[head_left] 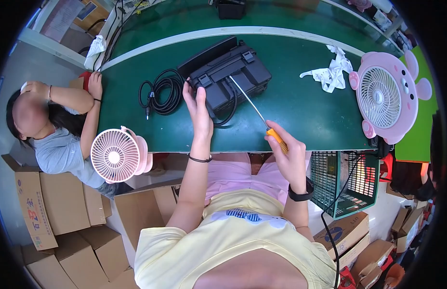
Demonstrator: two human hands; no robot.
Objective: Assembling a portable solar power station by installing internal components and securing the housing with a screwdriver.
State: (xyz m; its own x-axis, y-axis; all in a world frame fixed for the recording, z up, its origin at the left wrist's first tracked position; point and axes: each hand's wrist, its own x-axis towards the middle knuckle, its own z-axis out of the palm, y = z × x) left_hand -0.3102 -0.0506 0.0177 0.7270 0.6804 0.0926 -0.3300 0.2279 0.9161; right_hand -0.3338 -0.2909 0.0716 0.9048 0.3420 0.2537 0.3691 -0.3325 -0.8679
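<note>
A black plastic case-like device (255,72) with latches and a raised flap lies tilted on the green table. My left hand (199,111) steadies its near left side, thumb up and fingers around the edge. In my right hand (290,156) is a screwdriver (255,108) with a yellow handle, its long shaft reaching to the front of the device. Whether the tip sits in a screw is too small to tell. A short black cable loops from the device near my left hand. Left of it lies a coiled black cable (168,94) with a metal-ended plug.
A pink fan (115,155) stands at the left table edge, near a seated person (64,125) leaning on the table. Crumpled white paper (333,72) and a bear-shaped pink fan (385,96) are at the right. Below are a green crate (341,204) and cardboard boxes (64,197).
</note>
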